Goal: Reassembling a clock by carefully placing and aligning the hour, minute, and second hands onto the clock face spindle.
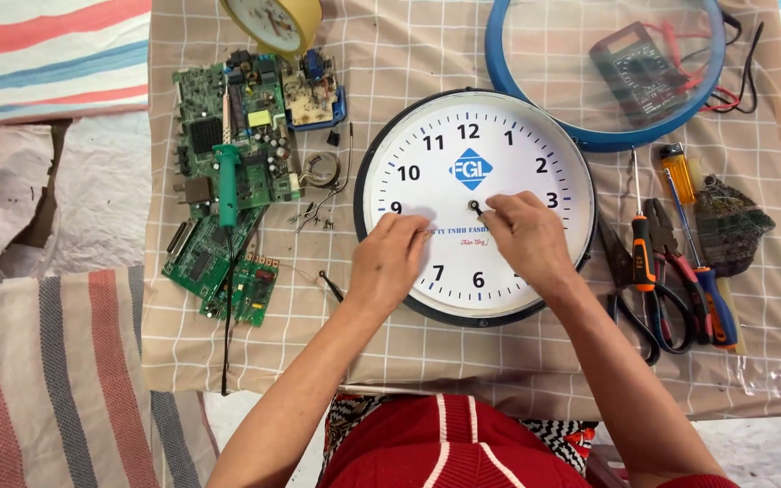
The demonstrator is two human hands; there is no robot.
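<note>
The wall clock (473, 206) lies face-up mid-desk, its blue-rimmed glass cover (605, 70) already off above it, no clock hands fitted, right hand (528, 237) pinching the centre spindle (476, 207), left hand (388, 262) loosely curled, empty, on the dial.

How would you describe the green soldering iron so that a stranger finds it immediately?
Start at the big round white wall clock on the checked cloth, then look left to the green circuit boards. The green soldering iron lies upright across them, the only smooth pen-shaped tool there, trailing a black cord.
</note>
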